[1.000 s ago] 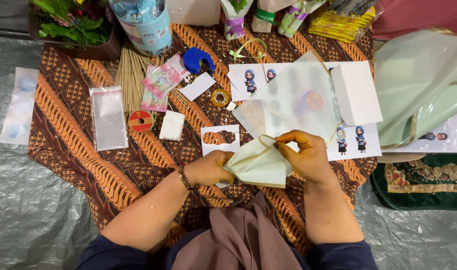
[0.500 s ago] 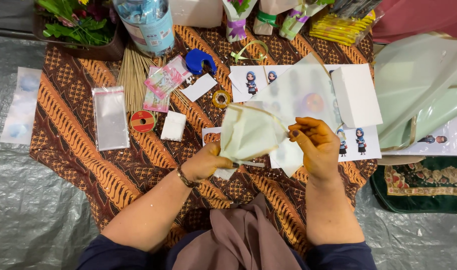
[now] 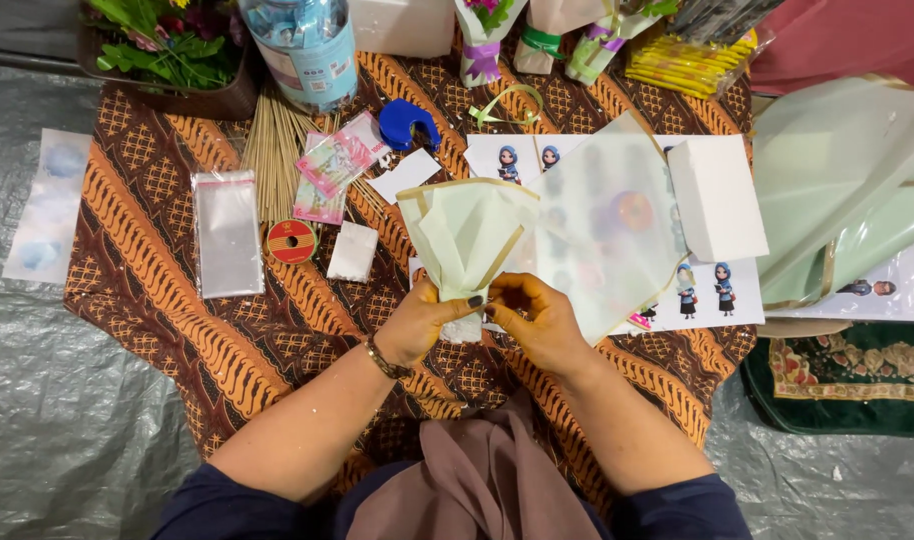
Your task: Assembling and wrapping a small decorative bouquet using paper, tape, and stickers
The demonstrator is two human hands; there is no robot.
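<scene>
At the centre of the frame both hands meet at the narrow lower end of a pale green paper (image 3: 467, 235) with a gold edge. The left hand (image 3: 422, 320) pinches that gathered base between thumb and fingers; the right hand (image 3: 537, 320) pinches it from the other side, fingers curled in. The paper fans upward from the pinch into a rough cone, open at the top and empty, held just above the patterned cloth (image 3: 147, 250).

Judged from how it lies, the sheet is folded and bunched into shape, but nothing ties or tapes the base and nothing sits inside it. A red tape roll (image 3: 292, 241) lies untouched at centre left, beside a clear bag (image 3: 227, 232) and a bundle of thin sticks (image 3: 272, 150). A second translucent sheet (image 3: 607, 230) lies flat just right of the cone, over printed figure cut-outs (image 3: 705, 288), with a white block (image 3: 717, 198) on its right edge. More green paper (image 3: 837, 190) lies loose at far right, flowers (image 3: 167, 40) at upper left.
</scene>
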